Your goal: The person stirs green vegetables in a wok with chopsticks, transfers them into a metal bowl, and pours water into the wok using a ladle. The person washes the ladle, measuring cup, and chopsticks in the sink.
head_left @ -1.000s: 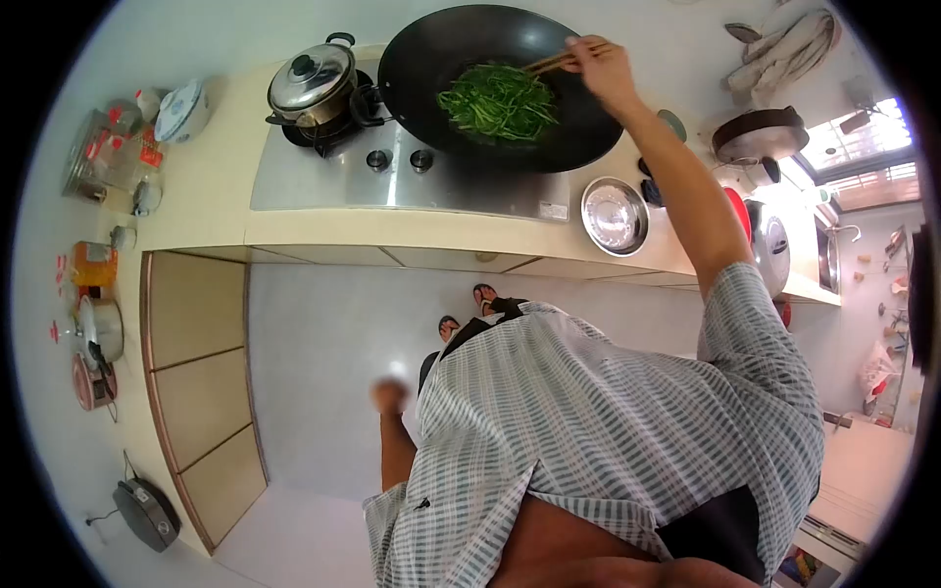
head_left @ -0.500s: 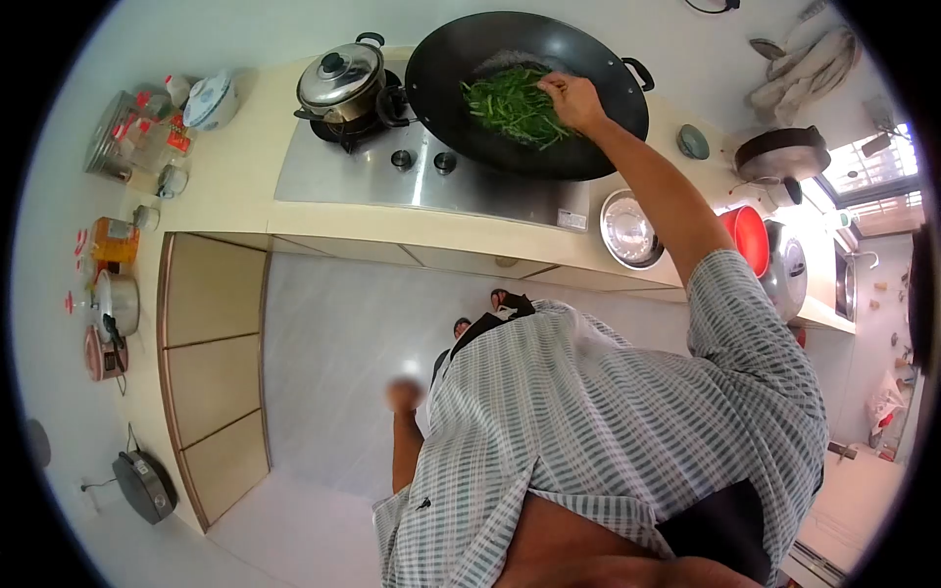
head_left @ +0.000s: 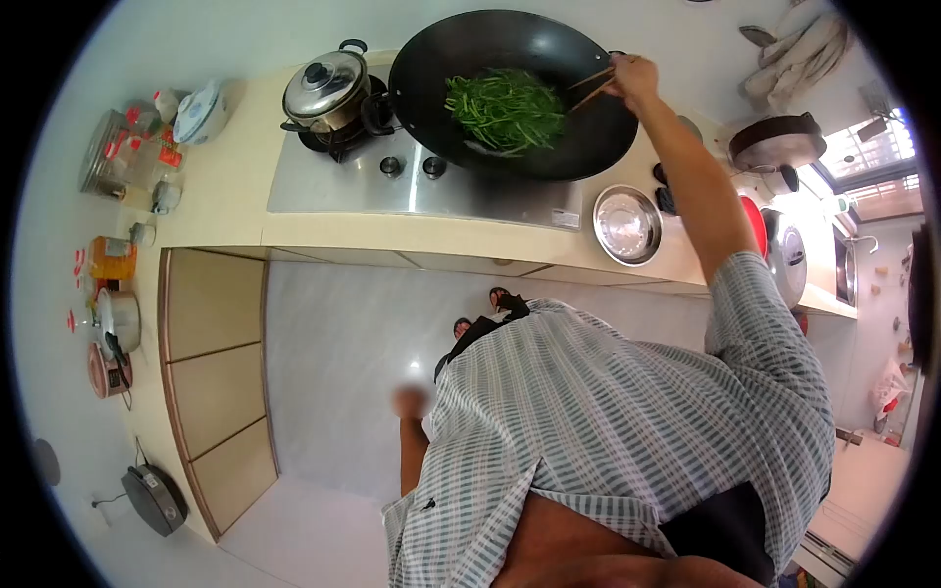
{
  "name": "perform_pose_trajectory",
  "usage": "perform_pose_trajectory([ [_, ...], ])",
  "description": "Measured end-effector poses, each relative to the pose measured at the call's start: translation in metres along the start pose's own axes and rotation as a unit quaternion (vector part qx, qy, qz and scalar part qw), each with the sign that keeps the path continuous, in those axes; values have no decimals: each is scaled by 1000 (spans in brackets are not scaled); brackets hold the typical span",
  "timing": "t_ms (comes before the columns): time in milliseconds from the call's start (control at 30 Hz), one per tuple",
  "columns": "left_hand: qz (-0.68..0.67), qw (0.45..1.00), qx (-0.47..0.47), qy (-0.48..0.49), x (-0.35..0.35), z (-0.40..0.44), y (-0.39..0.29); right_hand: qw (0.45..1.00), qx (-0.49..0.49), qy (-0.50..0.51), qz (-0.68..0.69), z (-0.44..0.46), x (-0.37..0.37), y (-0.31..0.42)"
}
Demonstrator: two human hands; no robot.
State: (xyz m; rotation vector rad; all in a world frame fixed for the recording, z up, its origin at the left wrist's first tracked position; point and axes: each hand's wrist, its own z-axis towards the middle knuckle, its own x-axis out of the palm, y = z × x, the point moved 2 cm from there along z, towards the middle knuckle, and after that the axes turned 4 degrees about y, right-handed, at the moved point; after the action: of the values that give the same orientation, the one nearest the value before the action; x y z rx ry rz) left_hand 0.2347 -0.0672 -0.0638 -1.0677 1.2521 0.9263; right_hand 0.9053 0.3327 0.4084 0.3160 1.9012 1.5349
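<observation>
Head view: right hand [head_left: 632,78] closed round chopsticks [head_left: 592,90] at the edge of a black wok [head_left: 421,83]. Green vegetables [head_left: 506,110] in the wok, left of that hand, near the chopstick tips. Left hand [head_left: 410,400] blurred, low beside the body; grip cannot be told. Stove sticker [head_left: 566,218], bodyward of the right hand: print too small to read.
</observation>
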Motion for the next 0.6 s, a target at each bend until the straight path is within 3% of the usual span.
perform_pose_trajectory([
  [67,12,1000,16,-7,-1,9,2,991,65,36,112,21,19,-44],
  [167,30,999,35,-19,0,21,3,927,156,-31,340,26,59,-80],
  [200,-10,992,59,-108,-4,25,2,913,173,-32,369,23,68,-86],
  [267,16,997,46,63,-1,36,4,882,197,-31,427,29,83,-87],
  [300,28,987,39,152,-9,37,-1,880,184,7,437,28,88,-81],
  [367,11,987,30,155,-21,32,-10,872,161,83,454,15,94,-63],
  [467,-9,995,22,92,-8,22,-14,907,104,145,381,-5,117,-30],
  [600,-33,999,0,37,3,9,-19,935,-91,246,238,-67,140,2],
])
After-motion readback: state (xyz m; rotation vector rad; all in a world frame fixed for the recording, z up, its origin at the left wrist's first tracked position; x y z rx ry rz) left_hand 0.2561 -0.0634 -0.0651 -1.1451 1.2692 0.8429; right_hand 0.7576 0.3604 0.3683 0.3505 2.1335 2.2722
